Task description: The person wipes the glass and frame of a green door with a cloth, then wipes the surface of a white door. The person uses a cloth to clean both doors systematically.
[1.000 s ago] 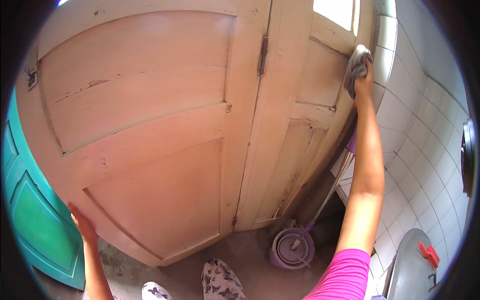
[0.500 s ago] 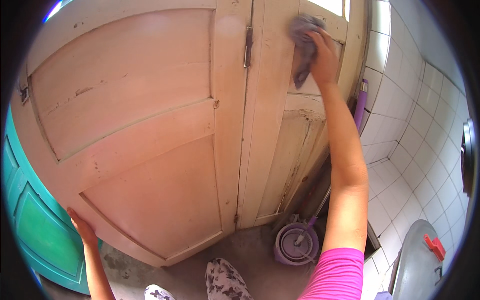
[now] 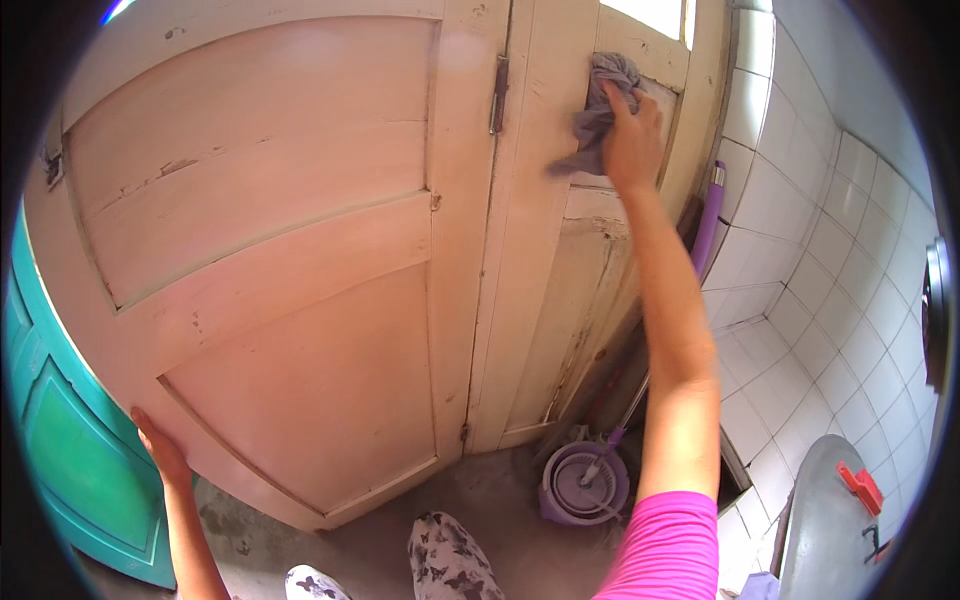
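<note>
White-tiled walls [image 3: 800, 250] enclose a tight corner. A teal door [image 3: 60, 470] is seen far left; the left hand [image 3: 160, 450] is laid flat, open, on the pink door's [image 3: 270, 250] lower edge. A grey rag [image 3: 600, 110], soft, light, bunched, is pinned to the door frame [image 3: 540, 250] under the right hand [image 3: 632, 140]. A purple mop bucket [image 3: 585, 485], perhaps, crowds the floor.

A home washroom or utility corner, seen from above. White square wall tiles [image 3: 800, 300] cover the wall on the right. A worn, pale wooden panelled door [image 3: 280, 250] with a metal hinge [image 3: 497, 95] fills most of the view, beside a teal painted door [image 3: 60, 450]. On the bare concrete floor [image 3: 480, 500] stands a purple spin-mop bucket [image 3: 585, 485], with a purple mop handle [image 3: 705, 225] leaning in the corner.
</note>
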Tool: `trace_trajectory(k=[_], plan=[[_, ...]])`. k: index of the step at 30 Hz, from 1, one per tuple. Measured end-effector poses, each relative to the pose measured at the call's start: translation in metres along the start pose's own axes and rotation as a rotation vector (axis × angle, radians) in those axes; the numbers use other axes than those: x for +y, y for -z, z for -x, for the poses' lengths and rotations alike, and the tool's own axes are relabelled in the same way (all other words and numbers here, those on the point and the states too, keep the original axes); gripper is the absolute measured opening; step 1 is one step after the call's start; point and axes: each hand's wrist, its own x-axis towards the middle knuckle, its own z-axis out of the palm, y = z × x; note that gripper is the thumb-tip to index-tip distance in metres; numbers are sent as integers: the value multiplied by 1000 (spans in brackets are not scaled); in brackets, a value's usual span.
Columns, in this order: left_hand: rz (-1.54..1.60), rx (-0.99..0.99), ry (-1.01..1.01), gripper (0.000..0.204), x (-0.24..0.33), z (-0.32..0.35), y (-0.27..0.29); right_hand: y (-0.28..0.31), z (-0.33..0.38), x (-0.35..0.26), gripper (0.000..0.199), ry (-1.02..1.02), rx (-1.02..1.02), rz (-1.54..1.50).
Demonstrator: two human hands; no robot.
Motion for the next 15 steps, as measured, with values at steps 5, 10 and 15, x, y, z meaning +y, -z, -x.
trace_trajectory(k=[5, 10, 15], plan=[[-7, 29, 27, 77, 1, 5, -5, 20, -1, 88, 68, 0, -141, 163], [8, -5, -18, 74, -9, 6, -11, 13, -15, 73, 57, -434, -131, 327], [-10, -8, -7, 73, 0, 5, -10, 6, 18, 68, 49, -470, -148, 24]])
